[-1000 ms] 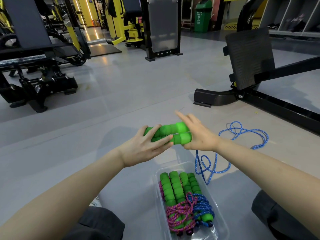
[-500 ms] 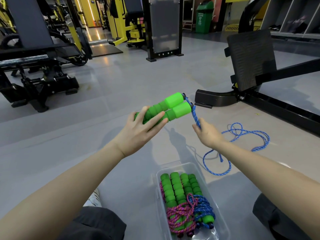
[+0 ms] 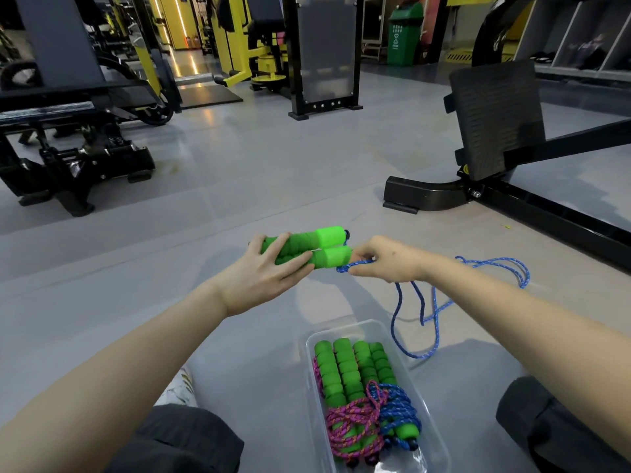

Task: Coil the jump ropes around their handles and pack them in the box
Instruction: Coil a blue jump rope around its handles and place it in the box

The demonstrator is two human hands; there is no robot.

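grey gym floor [image 3: 259, 186] all around, glossy, with black and yellow machines [image 3: 78, 138] at the far left and back. to the right, a black bench frame [image 3: 495, 121] with a tilted textured pad, well apart from the hands. in the foreground between the knees, a clear plastic box [image 3: 423, 397] set lengthwise on the floor, already holding four green foam handles [image 3: 351, 367] side by side, their near ends wrapped in a pink rope [image 3: 351, 421] and a blue coil [image 3: 397, 411]. above the box, held off the floor: two green handles [image 3: 317, 249] pressed together and pointing right, clamped in the left hand [image 3: 259, 278], fingers curled over the top and thumb beneath. just beside their right ends, the right hand [image 3: 389, 262], fingertips pinched shut on the blue rope [image 3: 440, 308] where it left the handle caps. from that pinch, slack rope trailing down and right, looping loose on the floor past the box's far right corner, not yet wound. dark trouser knees [image 3: 177, 438] at the bottom edges, and a patterned shoe [image 3: 177, 390] beside the left one.
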